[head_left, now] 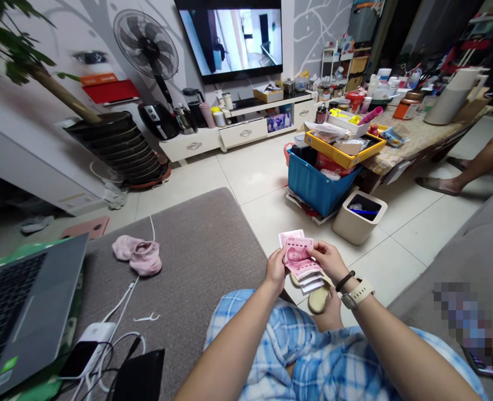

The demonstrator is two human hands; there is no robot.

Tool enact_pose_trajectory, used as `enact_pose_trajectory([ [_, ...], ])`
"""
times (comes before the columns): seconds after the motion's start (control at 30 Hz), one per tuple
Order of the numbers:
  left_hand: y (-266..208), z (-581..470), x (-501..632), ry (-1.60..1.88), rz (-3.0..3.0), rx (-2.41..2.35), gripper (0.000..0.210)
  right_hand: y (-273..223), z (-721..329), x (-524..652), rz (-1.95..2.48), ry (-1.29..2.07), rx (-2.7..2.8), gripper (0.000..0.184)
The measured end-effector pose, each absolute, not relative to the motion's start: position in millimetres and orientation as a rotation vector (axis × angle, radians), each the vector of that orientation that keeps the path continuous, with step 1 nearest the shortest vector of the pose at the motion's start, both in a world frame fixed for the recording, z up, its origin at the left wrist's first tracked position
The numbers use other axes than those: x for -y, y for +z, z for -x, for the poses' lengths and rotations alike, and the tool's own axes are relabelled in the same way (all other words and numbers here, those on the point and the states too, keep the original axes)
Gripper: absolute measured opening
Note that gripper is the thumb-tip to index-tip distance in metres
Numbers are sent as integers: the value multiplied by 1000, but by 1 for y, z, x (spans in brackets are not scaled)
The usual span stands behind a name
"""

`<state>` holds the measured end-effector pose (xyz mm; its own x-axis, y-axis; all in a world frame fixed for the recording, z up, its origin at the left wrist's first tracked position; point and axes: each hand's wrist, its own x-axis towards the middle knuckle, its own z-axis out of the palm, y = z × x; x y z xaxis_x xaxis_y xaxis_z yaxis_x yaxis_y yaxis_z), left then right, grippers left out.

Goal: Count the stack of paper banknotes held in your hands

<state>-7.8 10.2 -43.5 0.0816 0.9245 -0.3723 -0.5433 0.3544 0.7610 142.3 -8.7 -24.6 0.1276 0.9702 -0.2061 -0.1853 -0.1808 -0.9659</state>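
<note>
Several pink banknotes (299, 253) are fanned out between my two hands, above my knees in blue checked cloth. My left hand (276, 270) is closed on their left edge, thumb on top. On the right side, my right hand (328, 258) pinches the upper notes between thumb and fingers. The lower notes look folded, with pale edges hanging down. A dark bracelet and a pale watch (358, 294) are on my right wrist. Below the notes, a foot and beige slippers (318, 299) show in part.
Left on the grey couch seat (213, 245) are a laptop (33, 312), pink socks (138, 255), white cables and a black wallet-like item (140, 376). Ahead stand a beige bin (357, 225), a blue crate (319, 184) and a cluttered table. Another person's leg (486, 156) is at right.
</note>
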Motion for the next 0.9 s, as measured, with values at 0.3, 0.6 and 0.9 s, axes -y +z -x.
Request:
enact_pose_trajectory([
  [0.3, -38, 7, -9, 1178, -491, -950, 34, -27, -143, 9, 1267, 1307, 890, 49],
  [0.6, -41, 7, -10, 1169, -483, -956, 33, -24, -142, 8, 1283, 1321, 855, 50],
  [0.9, -42, 7, -10, 1188, -471, -943, 35, -18, -141, 11, 1236, 1351, 795, 50],
])
